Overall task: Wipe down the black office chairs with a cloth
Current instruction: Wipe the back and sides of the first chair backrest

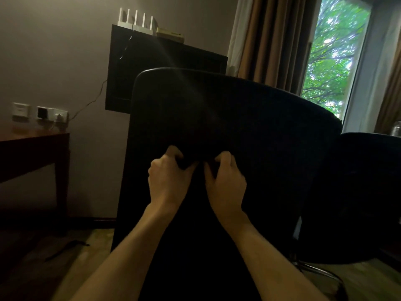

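Two bare hands reach forward from the bottom of the view and meet against the back of a black office chair (227, 118), which fills the middle of the scene. The left hand (168, 177) and the right hand (225, 177) sit side by side, nearly touching, both with fingers curled inward at the chair's mid-back. Something dark is bunched between the fingertips; it is probably the cloth (191, 165), but in this dim light it blends into the black fabric and cannot be told apart with certainty. Both forearms are extended and slightly converging, wrists level, knuckles facing the camera. Judging by this, the step in hand looks like gathering or folding the cloth against the backrest before wiping, with the wipe of this chair barely started. The next move likely calls for flattening the cloth under one palm and sweeping it across the backrest, perhaps with the other hand steadying the chair. A second black chair (355, 192) stands just beside the first on the right, partly cut off. Behind are a dark cabinet (165, 59) with a white router (136, 20) on top, a wooden table (32, 148) at left, and a curtained window (334, 57) showing green leaves.
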Available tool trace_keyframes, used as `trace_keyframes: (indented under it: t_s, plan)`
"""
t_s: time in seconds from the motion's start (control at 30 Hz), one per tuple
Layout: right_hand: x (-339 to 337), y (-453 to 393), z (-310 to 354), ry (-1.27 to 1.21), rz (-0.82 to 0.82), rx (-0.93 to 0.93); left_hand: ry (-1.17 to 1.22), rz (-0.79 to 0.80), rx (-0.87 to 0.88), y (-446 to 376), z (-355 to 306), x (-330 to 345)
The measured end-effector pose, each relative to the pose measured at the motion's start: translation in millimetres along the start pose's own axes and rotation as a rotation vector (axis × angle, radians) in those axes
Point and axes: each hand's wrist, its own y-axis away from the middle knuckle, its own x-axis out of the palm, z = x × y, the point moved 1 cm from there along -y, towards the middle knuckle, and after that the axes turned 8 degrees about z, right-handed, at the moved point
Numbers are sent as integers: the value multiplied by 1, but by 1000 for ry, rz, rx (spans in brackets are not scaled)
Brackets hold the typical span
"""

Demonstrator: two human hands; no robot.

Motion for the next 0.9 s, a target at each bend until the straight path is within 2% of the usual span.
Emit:
trace_keyframes:
  t_s: [0.17,0.23,0.43,0.57,0.63,0.7,0.77,0.83,0.9]
  plan:
    - [-20,-40,15,-132,-185,-18,55,-77,78,-28,-28,-14]
    - [-14,-38,15,-115,-205,-38,38,-92,113,-28,-26,-13]
    - [43,52,-23,125,-72,-46,-38,20,48,41,55,26]
    - [84,140,-54,43,110,23,-54,146,-147,116,119,59]
    - [90,163,-64,14,163,64,-5,200,-225,137,129,65]
    - [81,153,-61,-64,152,81,38,161,-187,130,120,60]
    - [61,119,-50,-116,47,58,88,70,-131,99,96,51]
    - [40,77,-38,-116,-87,20,173,33,-145,61,65,39]
    - [31,51,-30,-121,-106,5,216,17,-132,37,47,35]
